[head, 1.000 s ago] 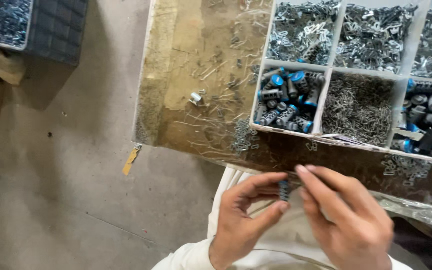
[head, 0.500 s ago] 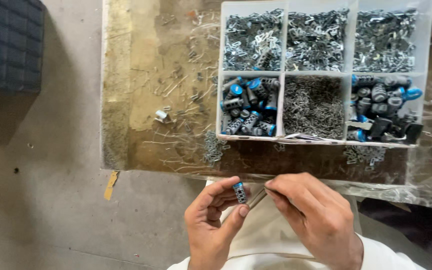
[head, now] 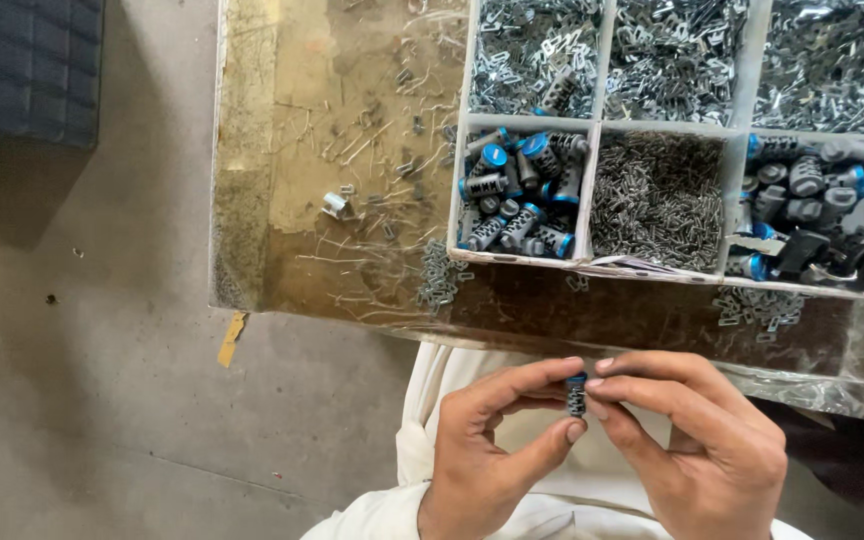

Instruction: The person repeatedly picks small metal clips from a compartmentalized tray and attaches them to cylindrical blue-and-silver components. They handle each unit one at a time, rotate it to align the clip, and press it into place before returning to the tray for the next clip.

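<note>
Right at the lower centre of the frame, a small cylinder part (head: 576,396) is pinched between both hands. The left hand (head: 487,450) clamps it with the thumb under its lower end and the index finger curled over its top; the right hand (head: 697,440) presses index finger and thumb against its right side. Its long axis runs nearly straight up and down in the frame, blue cap toward the top, grey ribbed body toward the bottom. It is short, dark grey, with fine ridges around the barrel.

Above the hands lies a workbench (head: 332,150) with a worn brownish top under clear sheeting, scattered with loose metal bits. A white divided tray (head: 592,125) takes up the upper right of the frame. Its lower left compartment holds more blue-capped cylinders (head: 517,195), the middle one thin metal pins (head: 657,195), the upper ones bent silver clips (head: 537,50). A lone metal piece (head: 334,205) sits left of the tray. A dark crate (head: 37,65) stands at the upper left on the concrete floor (head: 82,400)
</note>
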